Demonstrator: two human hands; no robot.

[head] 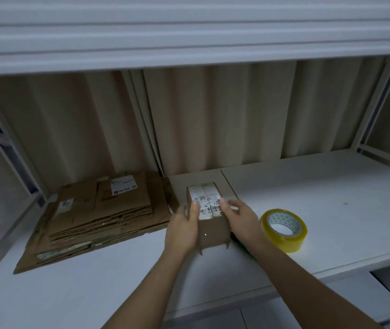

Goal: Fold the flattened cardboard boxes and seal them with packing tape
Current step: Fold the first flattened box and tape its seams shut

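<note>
A small folded cardboard box (214, 230) with white shipping labels on its top flaps stands on the white shelf (331, 198). My left hand (184, 225) grips its left side, thumb pressed on the top flap. On the right side my right hand (241, 216) holds the box, its thumb on the labelled flap. The two top flaps are closed and meet along the middle. A roll of yellowish packing tape (283, 230) lies flat just right of my right hand. A stack of flattened cardboard boxes (98, 217) lies to the left of the box.
Beige curtain (213, 119) hangs behind the shelf. A white upper shelf (189, 32) overhangs the work area. Metal frame posts stand at the left (11, 162) and right (377, 103) ends. The shelf's front edge is stepped at lower right.
</note>
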